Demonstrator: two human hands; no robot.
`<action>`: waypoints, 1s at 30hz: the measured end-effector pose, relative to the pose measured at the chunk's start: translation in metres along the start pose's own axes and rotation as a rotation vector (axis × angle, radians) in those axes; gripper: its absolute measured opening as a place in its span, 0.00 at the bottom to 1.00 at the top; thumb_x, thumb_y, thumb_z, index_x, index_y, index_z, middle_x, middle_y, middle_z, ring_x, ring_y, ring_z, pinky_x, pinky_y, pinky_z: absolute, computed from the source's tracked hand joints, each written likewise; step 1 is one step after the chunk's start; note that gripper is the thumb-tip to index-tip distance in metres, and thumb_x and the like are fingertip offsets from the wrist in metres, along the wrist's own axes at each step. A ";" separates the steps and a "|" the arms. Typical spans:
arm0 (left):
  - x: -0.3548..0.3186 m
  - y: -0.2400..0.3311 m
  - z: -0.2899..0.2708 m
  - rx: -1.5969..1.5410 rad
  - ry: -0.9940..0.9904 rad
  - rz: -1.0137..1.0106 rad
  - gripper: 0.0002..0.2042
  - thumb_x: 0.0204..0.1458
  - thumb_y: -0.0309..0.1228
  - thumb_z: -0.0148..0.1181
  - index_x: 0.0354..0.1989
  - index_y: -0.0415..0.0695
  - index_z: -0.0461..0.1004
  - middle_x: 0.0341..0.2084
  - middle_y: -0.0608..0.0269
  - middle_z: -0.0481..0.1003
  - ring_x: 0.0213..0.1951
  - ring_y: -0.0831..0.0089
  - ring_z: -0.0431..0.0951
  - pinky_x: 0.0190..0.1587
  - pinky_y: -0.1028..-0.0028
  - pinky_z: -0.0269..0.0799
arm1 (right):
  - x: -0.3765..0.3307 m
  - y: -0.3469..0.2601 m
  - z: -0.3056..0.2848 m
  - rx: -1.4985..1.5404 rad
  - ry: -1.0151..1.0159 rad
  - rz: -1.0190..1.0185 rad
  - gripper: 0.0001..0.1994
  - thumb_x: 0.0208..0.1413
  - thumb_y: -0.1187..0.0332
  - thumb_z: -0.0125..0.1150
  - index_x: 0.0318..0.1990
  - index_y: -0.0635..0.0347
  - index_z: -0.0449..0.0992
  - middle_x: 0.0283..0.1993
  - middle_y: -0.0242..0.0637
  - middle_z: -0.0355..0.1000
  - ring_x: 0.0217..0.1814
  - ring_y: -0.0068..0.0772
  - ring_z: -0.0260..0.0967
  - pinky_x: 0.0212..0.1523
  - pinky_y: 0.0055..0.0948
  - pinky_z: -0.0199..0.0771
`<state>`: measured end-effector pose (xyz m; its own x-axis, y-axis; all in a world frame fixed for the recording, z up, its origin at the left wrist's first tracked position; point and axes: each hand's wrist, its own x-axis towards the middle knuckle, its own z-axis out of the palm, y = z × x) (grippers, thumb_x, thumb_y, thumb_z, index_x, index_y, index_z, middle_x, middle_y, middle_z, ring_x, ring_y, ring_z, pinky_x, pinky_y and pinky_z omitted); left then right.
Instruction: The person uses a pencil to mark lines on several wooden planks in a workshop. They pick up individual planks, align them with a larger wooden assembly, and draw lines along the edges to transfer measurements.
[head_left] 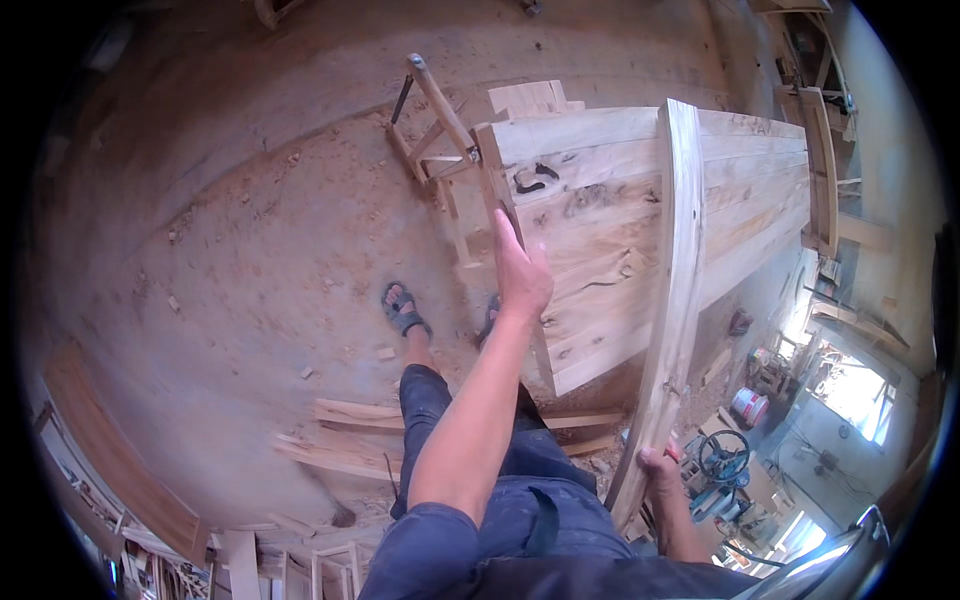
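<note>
A dusty workshop floor [250, 250] strewn with wood chips fills the left and far part of the view. On the right stands a broad slab top [640, 210] of pale joined planks, serving as the counter, its near-left corner toward the person. Across it, running from far to near, lies a long curved wooden rail [680, 270], bowed slightly, its far end resting on the counter's far edge and its near end hanging past the near edge. A wooden frame saw [435, 125] leans at the counter's far-left corner, and loose offcut boards [345, 435] lie on the floor near the person's legs. A dark curved metal piece [533, 178] sits on the counter's far-left part. The left hand [520, 270] rests flat on the counter's left edge, fingers stretched and open, gripping nothing. The right hand [662, 470] has its grip closed round the near end of the curved rail, thumb on top. A sandalled foot [403, 310] stands on the floor just left of the counter.
</note>
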<state>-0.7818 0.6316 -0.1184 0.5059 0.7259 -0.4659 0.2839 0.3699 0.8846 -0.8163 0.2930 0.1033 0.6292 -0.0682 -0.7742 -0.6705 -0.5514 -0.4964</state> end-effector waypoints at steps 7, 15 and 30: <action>0.005 -0.001 -0.007 -0.007 0.011 0.046 0.41 0.52 0.29 0.58 0.71 0.29 0.42 0.70 0.36 0.49 0.73 0.51 0.46 0.74 0.62 0.40 | 0.012 0.000 0.005 0.050 -0.038 0.038 0.31 0.34 0.61 0.71 0.50 0.63 0.72 0.38 0.32 0.72 0.36 0.24 0.70 0.38 0.25 0.72; 0.051 0.027 -0.008 -0.055 -0.002 0.104 0.42 0.52 0.28 0.56 0.71 0.28 0.40 0.71 0.37 0.46 0.74 0.52 0.45 0.74 0.66 0.39 | 0.030 0.017 -0.002 0.083 -0.087 0.059 0.32 0.33 0.61 0.73 0.50 0.63 0.72 0.39 0.31 0.72 0.38 0.25 0.70 0.41 0.26 0.72; 0.010 0.038 -0.046 -0.378 -0.204 -0.042 0.37 0.62 0.34 0.48 0.73 0.33 0.36 0.73 0.45 0.46 0.73 0.61 0.46 0.73 0.69 0.41 | -0.001 0.017 0.055 0.144 -0.291 0.018 0.30 0.35 0.66 0.74 0.50 0.66 0.75 0.41 0.32 0.74 0.40 0.23 0.71 0.42 0.23 0.72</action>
<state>-0.8037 0.6792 -0.0886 0.6617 0.5905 -0.4621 0.0083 0.6104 0.7920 -0.8500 0.3296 0.0738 0.4923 0.1749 -0.8527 -0.7421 -0.4276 -0.5161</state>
